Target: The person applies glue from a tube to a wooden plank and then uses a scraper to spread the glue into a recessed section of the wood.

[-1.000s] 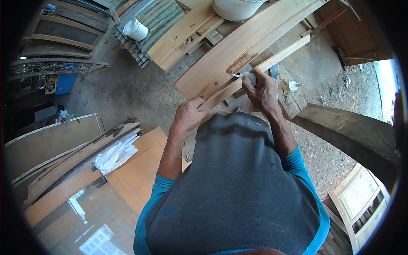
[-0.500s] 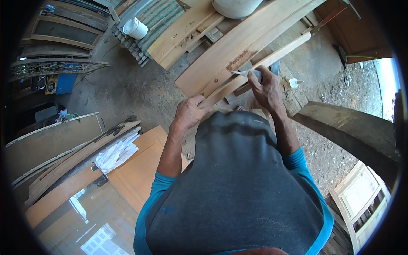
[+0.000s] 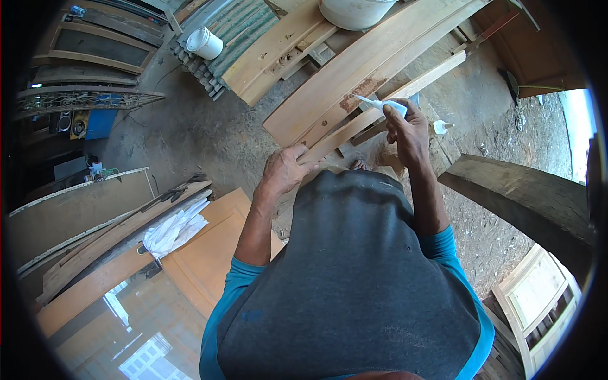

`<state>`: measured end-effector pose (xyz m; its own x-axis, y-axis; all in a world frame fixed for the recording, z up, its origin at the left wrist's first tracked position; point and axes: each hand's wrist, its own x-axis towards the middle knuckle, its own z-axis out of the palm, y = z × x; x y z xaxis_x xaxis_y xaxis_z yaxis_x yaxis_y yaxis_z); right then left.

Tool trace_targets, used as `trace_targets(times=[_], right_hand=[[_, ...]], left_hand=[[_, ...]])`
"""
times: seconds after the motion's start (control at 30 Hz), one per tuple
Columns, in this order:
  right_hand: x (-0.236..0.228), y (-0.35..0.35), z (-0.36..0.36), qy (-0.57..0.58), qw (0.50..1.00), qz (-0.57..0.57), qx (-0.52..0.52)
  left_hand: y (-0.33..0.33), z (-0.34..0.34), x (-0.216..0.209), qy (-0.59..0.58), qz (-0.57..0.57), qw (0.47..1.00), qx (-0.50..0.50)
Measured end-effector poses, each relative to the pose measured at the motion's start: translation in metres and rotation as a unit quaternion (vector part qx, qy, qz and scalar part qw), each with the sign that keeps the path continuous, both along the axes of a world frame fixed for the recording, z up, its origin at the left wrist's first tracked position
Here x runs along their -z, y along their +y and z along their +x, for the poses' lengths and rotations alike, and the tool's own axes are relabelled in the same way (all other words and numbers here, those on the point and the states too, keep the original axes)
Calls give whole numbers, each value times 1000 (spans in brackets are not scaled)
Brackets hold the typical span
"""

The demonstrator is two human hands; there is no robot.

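Left hand [image 3: 285,170]: fingers clamped on the near end of a wooden strip [image 3: 342,136] running toward two o'clock; right hand [image 3: 408,130]: fingers wrapped round a white bottle [image 3: 394,110], nozzle toward ten o'clock, near the brown patch [image 3: 369,87] on a plank [image 3: 373,57]; second bottle [image 3: 441,127] at this hand's three o'clock.

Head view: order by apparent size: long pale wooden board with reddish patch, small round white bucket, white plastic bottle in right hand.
1. Wooden board
2. Small bucket
3. Held white bottle, partly covered by right hand
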<state>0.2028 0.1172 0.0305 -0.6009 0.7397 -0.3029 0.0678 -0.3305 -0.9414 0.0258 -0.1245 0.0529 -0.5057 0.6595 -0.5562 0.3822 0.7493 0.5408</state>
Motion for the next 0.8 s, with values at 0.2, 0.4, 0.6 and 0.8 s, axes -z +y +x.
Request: trace_targets(times=[0.2, 0.4, 0.6, 0.8], right_hand=[[2, -5, 4, -79, 990, 116, -16], [5, -9, 1, -112, 972, 204, -25], [-8, -13, -1, -148, 958, 242, -44], [0, -14, -1, -127, 960, 243, -50]], left_hand=[[-1, -1, 4, 22, 15, 1000, 12], [2, 0, -3, 4, -4, 1000, 7], [4, -1, -7, -7, -11, 1000, 1], [3, 1, -6, -7, 13, 1000, 0]])
